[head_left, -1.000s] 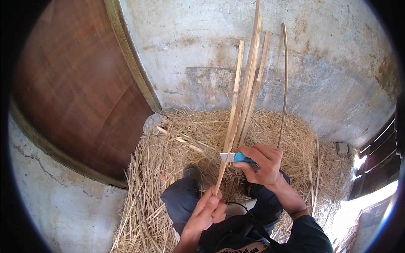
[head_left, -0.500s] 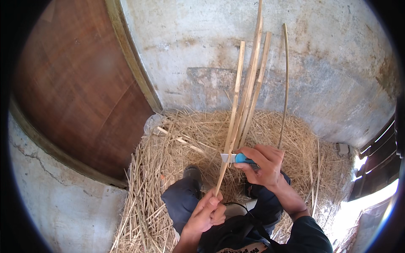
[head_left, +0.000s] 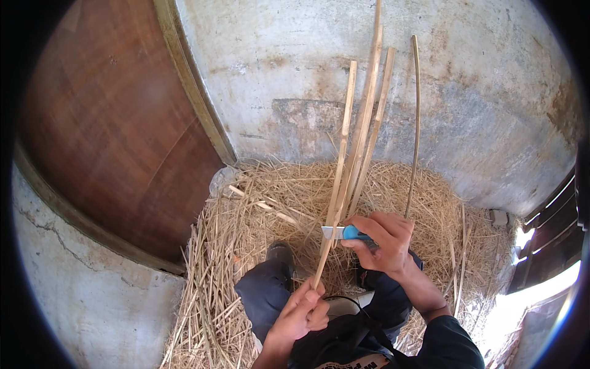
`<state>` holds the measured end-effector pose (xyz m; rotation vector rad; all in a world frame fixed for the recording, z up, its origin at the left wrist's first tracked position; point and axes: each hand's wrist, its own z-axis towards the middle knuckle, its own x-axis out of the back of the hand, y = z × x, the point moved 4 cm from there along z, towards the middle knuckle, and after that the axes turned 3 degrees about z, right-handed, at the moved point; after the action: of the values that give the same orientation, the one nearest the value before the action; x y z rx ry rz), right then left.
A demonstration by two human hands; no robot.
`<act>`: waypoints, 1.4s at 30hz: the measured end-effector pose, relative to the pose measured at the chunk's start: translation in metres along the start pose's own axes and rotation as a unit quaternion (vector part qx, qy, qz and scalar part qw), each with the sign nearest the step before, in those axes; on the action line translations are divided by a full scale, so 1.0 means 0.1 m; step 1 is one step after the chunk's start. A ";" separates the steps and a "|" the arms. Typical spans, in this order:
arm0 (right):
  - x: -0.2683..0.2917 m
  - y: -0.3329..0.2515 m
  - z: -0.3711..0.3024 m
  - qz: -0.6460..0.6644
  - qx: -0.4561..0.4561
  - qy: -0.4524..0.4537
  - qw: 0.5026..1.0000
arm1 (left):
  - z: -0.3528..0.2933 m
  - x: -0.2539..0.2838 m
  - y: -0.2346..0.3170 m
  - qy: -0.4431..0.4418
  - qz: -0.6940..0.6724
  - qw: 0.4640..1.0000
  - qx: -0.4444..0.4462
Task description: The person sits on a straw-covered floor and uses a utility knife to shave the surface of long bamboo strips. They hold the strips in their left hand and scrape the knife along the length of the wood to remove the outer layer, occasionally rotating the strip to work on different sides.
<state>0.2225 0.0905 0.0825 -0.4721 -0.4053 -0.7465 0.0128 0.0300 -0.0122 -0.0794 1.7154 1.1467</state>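
My left hand [head_left: 300,312] is closed around the near end of a thin split bamboo strip [head_left: 322,264], which slants up and away from me. My right hand [head_left: 386,242] grips a blue utility knife [head_left: 351,232]. Its pale blade [head_left: 332,232] lies across the strip, a short way beyond my left fingers. Past the blade the strip runs up among several long bamboo strips [head_left: 362,135] that lean toward the wall, so I cannot tell where it ends. A thinner, darker bamboo stick [head_left: 416,123] stands apart on the right.
Shavings and split pieces [head_left: 209,295] cover the ground around my legs. Behind them rises a stained, pale wall [head_left: 295,74]. A brown wooden door [head_left: 123,135] in a frame is at the left. Dark slats [head_left: 553,240] with bright gaps edge the right side.
Almost nothing differs. The knife blade sits at nearly the same spot on the strip, and both hands keep their holds.
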 end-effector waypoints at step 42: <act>-0.21 0.19 -0.07 0.290 -0.317 -0.059 0.901 | 0.21 0.08 0.15 0.311 0.584 0.716 -0.222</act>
<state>0.2234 0.1102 0.0610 -1.1979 -0.1032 -0.2447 0.0154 0.0563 -0.0088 0.4515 2.0194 2.7275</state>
